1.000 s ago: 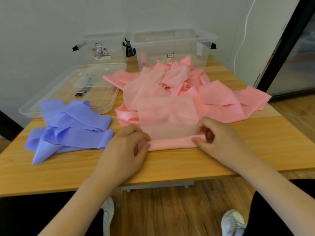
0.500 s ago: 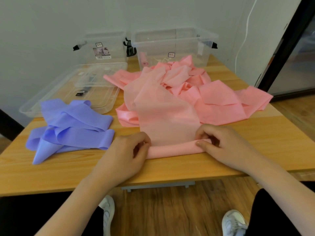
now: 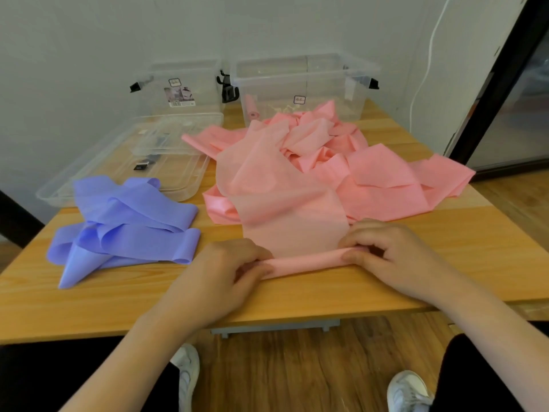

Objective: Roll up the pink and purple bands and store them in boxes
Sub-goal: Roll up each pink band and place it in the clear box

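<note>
I see both hands at the near edge of the wooden table (image 3: 297, 298), working one pink band (image 3: 285, 215). Its near end is wound into a thin roll (image 3: 309, 261) lying crosswise, just short of the table edge.

Left hand (image 3: 217, 278): fingers curled over the roll's left end, thumb tucked under it. Grip narrow, closed on the roll.

Right hand (image 3: 392, 251): fingers bent over the right end, thumb pressing the front of the roll. Grip likewise closed on the roll.

From the roll, the unrolled length of the band runs flat away from me, then climbs into the loose pink heap (image 3: 371, 173) that covers the middle and right of the table. How many bands are in the heap I cannot tell.

Purple bands (image 3: 130, 224) lie in a loose folded pile on the left side of the table, apart from the hands and untouched.

Two clear boxes stand at the far edge against the wall. The right box (image 3: 303, 84) has one small pink roll (image 3: 252, 107) standing at its left side. The left box (image 3: 181, 87) bears a label; I cannot make out its contents. A clear lid (image 3: 124, 165) lies flat in front of the left box, just behind the purple pile.

Below the table: wooden floor, white shoes.
</note>
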A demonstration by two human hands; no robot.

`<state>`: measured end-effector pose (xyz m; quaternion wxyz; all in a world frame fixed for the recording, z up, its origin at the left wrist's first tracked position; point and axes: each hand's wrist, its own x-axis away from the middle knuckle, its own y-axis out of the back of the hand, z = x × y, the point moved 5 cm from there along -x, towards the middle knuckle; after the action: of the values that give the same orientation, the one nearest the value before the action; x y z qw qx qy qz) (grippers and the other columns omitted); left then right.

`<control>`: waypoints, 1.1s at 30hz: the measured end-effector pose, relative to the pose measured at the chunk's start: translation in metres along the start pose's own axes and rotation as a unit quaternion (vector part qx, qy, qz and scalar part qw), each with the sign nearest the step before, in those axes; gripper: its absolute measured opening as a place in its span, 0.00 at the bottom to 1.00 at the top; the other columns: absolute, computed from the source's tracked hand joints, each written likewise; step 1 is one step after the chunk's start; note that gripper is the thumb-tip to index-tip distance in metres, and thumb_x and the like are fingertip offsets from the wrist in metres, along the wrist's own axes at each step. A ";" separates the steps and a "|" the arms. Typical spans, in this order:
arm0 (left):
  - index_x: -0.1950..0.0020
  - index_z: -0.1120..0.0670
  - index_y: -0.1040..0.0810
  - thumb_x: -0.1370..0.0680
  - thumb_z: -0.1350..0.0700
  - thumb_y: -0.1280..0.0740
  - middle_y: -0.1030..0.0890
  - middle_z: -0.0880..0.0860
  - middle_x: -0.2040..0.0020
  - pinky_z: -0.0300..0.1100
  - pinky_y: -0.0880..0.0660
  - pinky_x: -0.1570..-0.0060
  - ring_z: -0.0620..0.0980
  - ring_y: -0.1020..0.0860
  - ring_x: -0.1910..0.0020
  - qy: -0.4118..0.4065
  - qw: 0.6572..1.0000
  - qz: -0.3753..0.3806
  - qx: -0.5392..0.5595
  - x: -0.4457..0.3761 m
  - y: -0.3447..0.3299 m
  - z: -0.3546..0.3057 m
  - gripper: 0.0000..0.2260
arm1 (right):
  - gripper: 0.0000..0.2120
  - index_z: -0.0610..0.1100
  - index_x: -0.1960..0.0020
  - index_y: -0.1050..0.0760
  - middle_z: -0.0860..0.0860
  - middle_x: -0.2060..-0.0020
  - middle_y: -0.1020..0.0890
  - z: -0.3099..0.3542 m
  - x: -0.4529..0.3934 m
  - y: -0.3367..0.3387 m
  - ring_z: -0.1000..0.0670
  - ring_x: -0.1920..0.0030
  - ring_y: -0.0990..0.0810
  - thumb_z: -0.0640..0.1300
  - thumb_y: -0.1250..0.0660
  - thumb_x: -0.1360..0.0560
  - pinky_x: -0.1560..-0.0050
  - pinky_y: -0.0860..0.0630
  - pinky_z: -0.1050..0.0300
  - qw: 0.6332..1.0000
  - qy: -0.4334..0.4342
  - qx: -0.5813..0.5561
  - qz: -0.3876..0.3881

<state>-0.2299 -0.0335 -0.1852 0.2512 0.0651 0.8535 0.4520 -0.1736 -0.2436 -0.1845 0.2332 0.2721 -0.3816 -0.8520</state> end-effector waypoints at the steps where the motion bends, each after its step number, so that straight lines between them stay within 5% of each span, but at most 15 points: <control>1: 0.50 0.52 0.19 0.26 0.47 0.41 0.22 0.39 0.59 0.21 0.34 0.58 0.31 0.26 0.59 0.012 1.000 -0.014 0.010 0.000 0.000 0.000 0.15 | 0.03 0.45 0.55 0.19 0.55 0.59 0.19 0.000 0.000 0.000 0.59 0.54 0.24 0.41 0.31 0.27 0.53 0.30 0.69 1.000 -0.012 -0.008 -0.003; 6: 0.51 0.51 0.20 0.26 0.49 0.42 0.24 0.38 0.64 0.24 0.33 0.62 0.36 0.26 0.62 0.037 0.998 -0.048 0.017 0.004 -0.003 -0.006 0.13 | 0.06 0.48 0.58 0.20 0.57 0.60 0.19 0.002 0.000 -0.003 0.58 0.55 0.24 0.39 0.33 0.26 0.55 0.30 0.66 0.999 -0.047 -0.020 0.016; 15: 0.54 0.53 0.20 0.26 0.51 0.42 0.20 0.43 0.59 0.23 0.32 0.59 0.38 0.25 0.58 0.067 0.992 -0.106 0.012 0.023 -0.010 -0.028 0.12 | 0.10 0.62 0.60 0.27 0.61 0.56 0.23 0.007 0.010 0.000 0.59 0.51 0.25 0.49 0.28 0.31 0.50 0.31 0.67 0.999 -0.005 -0.024 0.034; 21: 0.55 0.53 0.18 0.25 0.49 0.40 0.22 0.48 0.58 0.38 0.31 0.59 0.43 0.30 0.59 0.078 0.982 -0.136 -0.102 0.034 -0.012 -0.029 0.13 | 0.06 0.50 0.55 0.19 0.62 0.58 0.22 0.006 0.016 0.000 0.60 0.53 0.25 0.41 0.30 0.28 0.51 0.31 0.69 1.000 0.008 -0.014 0.010; 24: 0.51 0.54 0.18 0.27 0.46 0.38 0.22 0.48 0.56 0.37 0.30 0.57 0.43 0.29 0.56 0.080 0.984 -0.113 -0.108 0.036 -0.014 -0.031 0.15 | 0.05 0.46 0.53 0.19 0.60 0.59 0.22 0.008 0.017 -0.002 0.60 0.55 0.25 0.40 0.33 0.26 0.54 0.34 0.73 1.000 0.001 -0.001 0.009; 27: 0.52 0.55 0.19 0.28 0.51 0.35 0.23 0.46 0.57 0.27 0.34 0.57 0.43 0.27 0.57 0.105 0.986 -0.118 -0.056 0.036 -0.012 -0.031 0.11 | 0.05 0.46 0.53 0.19 0.58 0.59 0.21 0.011 0.018 -0.002 0.60 0.56 0.25 0.40 0.33 0.26 0.56 0.33 0.73 1.000 -0.009 0.001 0.022; 33: 0.57 0.54 0.24 0.30 0.57 0.36 0.26 0.46 0.59 0.33 0.33 0.63 0.45 0.28 0.60 0.087 0.983 -0.129 -0.097 0.036 -0.012 -0.047 0.03 | 0.13 0.57 0.63 0.26 0.58 0.60 0.22 0.016 0.022 0.004 0.58 0.57 0.25 0.40 0.26 0.34 0.56 0.29 0.64 0.999 -0.002 -0.031 0.041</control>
<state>-0.2828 -0.0634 -0.1865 0.2377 -0.1096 0.8255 0.5001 -0.1998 -0.2505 -0.1788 0.2754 0.2474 -0.3658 -0.8539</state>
